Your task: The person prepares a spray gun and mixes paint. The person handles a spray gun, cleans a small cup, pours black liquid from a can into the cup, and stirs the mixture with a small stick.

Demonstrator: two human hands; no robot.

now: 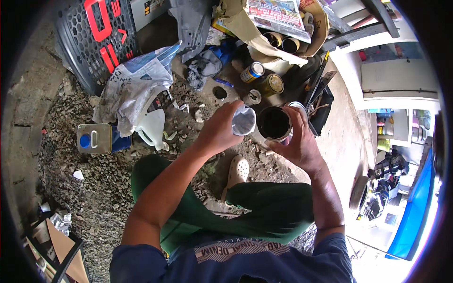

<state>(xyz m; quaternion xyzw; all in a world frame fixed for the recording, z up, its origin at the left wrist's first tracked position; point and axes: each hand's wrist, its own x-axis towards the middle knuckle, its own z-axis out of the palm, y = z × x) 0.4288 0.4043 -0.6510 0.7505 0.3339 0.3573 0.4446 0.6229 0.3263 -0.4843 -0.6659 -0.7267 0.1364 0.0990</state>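
My left hand [218,128] is closed around a small pale cup [244,120] whose inside looks grey. Close beside it, my right hand [302,144] grips a round open can [274,121] with a dark inside. Both mouths face up toward me, a narrow gap between them. I cannot tell how full either one is. Partly behind my right fingers shows the rim of another round can [299,107]. Just beyond the hands stand a small open tin [253,97], a yellowish can [273,84] and a blue-and-white labelled can [252,71].
A cardboard box [236,21] with newspaper and cans stands at the far side. On the gravel to the left are a metal rectangular can [94,138], a white jug [153,123] and crumpled plastic [137,87]. A black tray [323,111] with tools sits right of my hands.
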